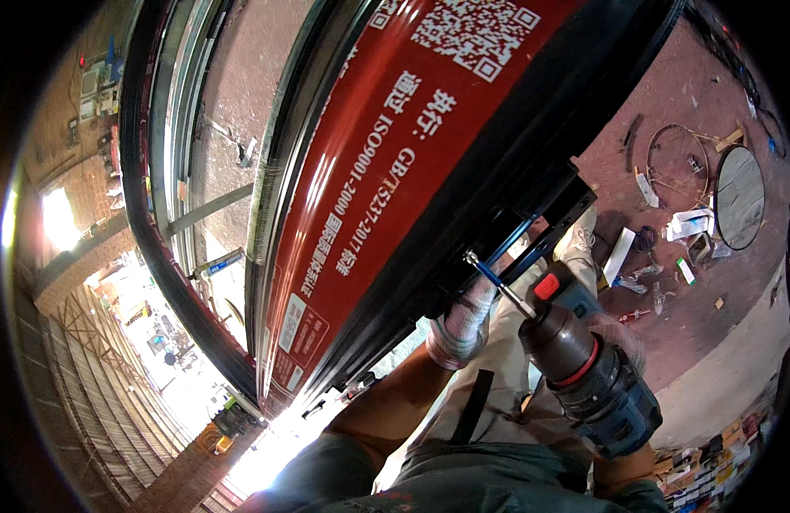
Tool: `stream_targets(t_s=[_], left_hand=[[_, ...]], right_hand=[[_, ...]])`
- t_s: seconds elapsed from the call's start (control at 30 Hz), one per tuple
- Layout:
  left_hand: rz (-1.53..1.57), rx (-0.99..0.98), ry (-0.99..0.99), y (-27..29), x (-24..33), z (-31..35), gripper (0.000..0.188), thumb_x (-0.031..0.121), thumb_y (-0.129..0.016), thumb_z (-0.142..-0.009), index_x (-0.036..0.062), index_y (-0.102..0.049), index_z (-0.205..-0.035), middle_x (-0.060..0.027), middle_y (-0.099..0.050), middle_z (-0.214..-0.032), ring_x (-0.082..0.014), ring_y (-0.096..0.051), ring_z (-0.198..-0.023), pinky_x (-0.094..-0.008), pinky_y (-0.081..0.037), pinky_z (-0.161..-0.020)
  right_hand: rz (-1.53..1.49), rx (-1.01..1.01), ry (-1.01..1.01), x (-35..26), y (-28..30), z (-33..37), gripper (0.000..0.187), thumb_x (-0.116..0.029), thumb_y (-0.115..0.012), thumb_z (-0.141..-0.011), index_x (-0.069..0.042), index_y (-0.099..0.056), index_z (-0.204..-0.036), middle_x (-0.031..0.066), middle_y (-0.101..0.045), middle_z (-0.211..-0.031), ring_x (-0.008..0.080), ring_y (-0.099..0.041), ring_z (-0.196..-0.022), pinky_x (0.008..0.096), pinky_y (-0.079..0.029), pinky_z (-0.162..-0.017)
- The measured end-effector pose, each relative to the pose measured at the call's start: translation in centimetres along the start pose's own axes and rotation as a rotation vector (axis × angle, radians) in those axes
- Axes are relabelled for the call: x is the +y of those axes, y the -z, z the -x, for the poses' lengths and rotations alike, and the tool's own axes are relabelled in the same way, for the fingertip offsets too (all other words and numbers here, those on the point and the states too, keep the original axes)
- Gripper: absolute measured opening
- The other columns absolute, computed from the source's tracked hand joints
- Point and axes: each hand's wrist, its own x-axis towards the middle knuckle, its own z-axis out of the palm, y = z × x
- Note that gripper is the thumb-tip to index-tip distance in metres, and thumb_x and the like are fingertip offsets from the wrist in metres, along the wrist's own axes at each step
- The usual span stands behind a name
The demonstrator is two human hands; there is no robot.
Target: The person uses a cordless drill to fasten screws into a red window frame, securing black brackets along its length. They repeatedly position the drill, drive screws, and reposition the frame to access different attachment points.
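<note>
A long frame bar (352, 184), covered in red printed film with black edges, crosses the middle of the head view. A black metal piece (570, 205) juts from its right edge. My right hand (621, 338), gloved and partly hidden, grips a dark blue cordless drill (604, 385). The drill's long bit (502, 286) points up and left, its tip at a small shiny screw head (472, 256) by the bar's black edge. Just below that, my left hand (465, 321) in a striped knit glove is against the bar's underside; its fingers are mostly hidden.
Another curved-looking frame bar (143, 188) runs along the left, joined by a crosspiece (211, 208). On the reddish floor at right lie a round dark-rimmed disc (741, 197), a thin hoop (651, 162) and scraps of packaging (690, 224). My shoe (580, 231) stands near the bar.
</note>
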Motion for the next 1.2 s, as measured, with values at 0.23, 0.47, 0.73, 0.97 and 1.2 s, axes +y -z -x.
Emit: stream_targets(t_s=[0.23, 0.47, 0.73, 0.97, 1.2], left_hand=[[-0.069, 0.098, 0.010, -1.7, 1.1, -0.7, 0.044, 0.027, -0.043, -0.098, -0.0097, -0.045, -0.122, -0.0255, -0.053, -0.123, -0.0289, -0.052, -0.119, -0.0355, -0.047, -0.099], [0.046, 0.164, 0.076, -0.8, 0.4, 0.2, 0.033, 0.022, -0.049, -0.095, -0.0028, -0.054, -0.117, -0.0192, -0.057, -0.120, -0.0239, -0.055, -0.116, -0.0348, -0.046, -0.100], [0.099, 0.297, 0.052, -1.1, 0.1, 1.4, 0.035, 0.021, -0.057, -0.093, 0.0005, -0.055, -0.122, -0.0096, -0.061, -0.115, -0.0205, -0.058, -0.110, -0.0330, -0.048, -0.094], [-0.913, 0.184, 0.501, -3.5, 7.2, 10.2, 0.012, 0.009, -0.061, -0.086, -0.0006, -0.066, -0.091, -0.0075, -0.066, -0.077, -0.0127, -0.060, -0.065, -0.0250, -0.048, -0.058], [-1.135, 0.158, -0.168, -2.1, 21.8, -0.7, 0.029, 0.029, -0.057, -0.088, 0.0006, -0.058, -0.090, -0.0048, -0.058, -0.071, -0.0121, -0.056, -0.060, -0.0244, -0.046, -0.052]], right_hand=[[0.157, -0.030, 0.254, 0.1, 1.5, -3.8, 0.027, -0.012, -0.072, -0.056, -0.011, -0.067, -0.082, 0.0055, -0.064, -0.078, 0.0263, -0.062, -0.073, 0.0374, -0.046, -0.061], [0.116, -0.103, 0.183, -1.0, 3.0, -4.6, 0.035, -0.023, -0.076, -0.064, -0.010, -0.062, -0.094, 0.0081, -0.060, -0.082, 0.0259, -0.061, -0.075, 0.0366, -0.049, -0.066], [0.273, -0.090, 0.425, 0.6, 0.4, 0.3, 0.049, -0.036, -0.076, -0.070, -0.014, -0.059, -0.110, 0.0107, -0.061, -0.101, 0.0298, -0.061, -0.089, 0.0428, -0.049, -0.078], [0.135, -0.339, 0.094, 0.3, 1.8, 0.6, 0.031, -0.020, -0.054, -0.092, -0.001, -0.054, -0.116, 0.0138, -0.061, -0.109, 0.0185, -0.066, -0.086, 0.0294, -0.059, -0.067], [-0.401, -0.299, -0.062, -2.7, 3.4, -2.6, 0.031, -0.021, -0.057, -0.088, 0.004, -0.057, -0.105, 0.0196, -0.066, -0.084, 0.0236, -0.068, -0.062, 0.0289, -0.060, -0.053]])
